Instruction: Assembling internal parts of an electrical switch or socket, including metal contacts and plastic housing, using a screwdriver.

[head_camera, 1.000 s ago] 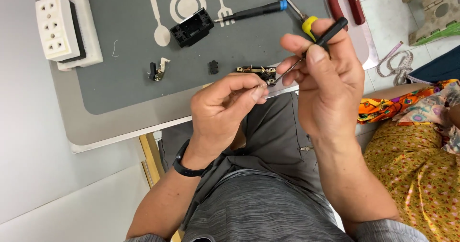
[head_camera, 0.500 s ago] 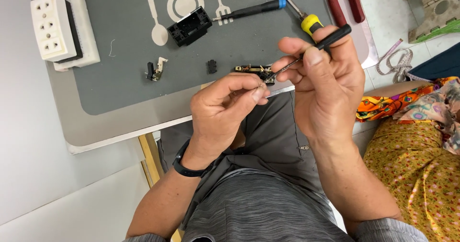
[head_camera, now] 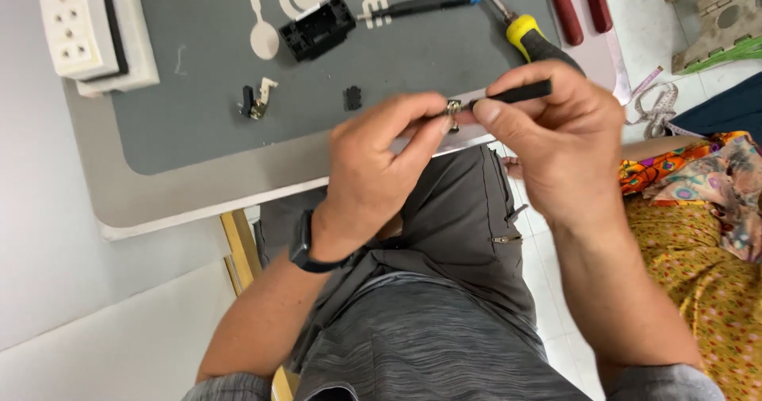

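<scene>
Head view: both bare hands meet above the near edge of a grey work mat on a pale table.
Left hand: fingers curled, thumb and forefinger tips pinched shut on a small metal part; a dark watch sits on the wrist.
Small metal part: a silvery-brass piece, held between the two hands just over the table's near edge; only a sliver shows past the left fingertips, its exact form too small to tell.
Right hand: fingers closed around a thin black-handled screwdriver, thumb pressed along the lower side; the tool lies almost level, pointing left, its tip at the metal part.
Relation of part to fingers: the part lies at the left fingertips and just left of the right thumb tip, touching the screwdriver's end.
Far right of mat: a yellow-and-black-handled screwdriver, partly hidden behind the right hand, and red-handled pliers.
Far middle of mat: a black-and-blue-handled screwdriver lying level, a black plastic housing just left of it.
Middle of mat: a small black block, and farther left a small black-and-white switch piece.
Far left: a white multi-socket power strip resting on the table beside the mat.
Right of table: patterned orange-yellow cloth.
</scene>
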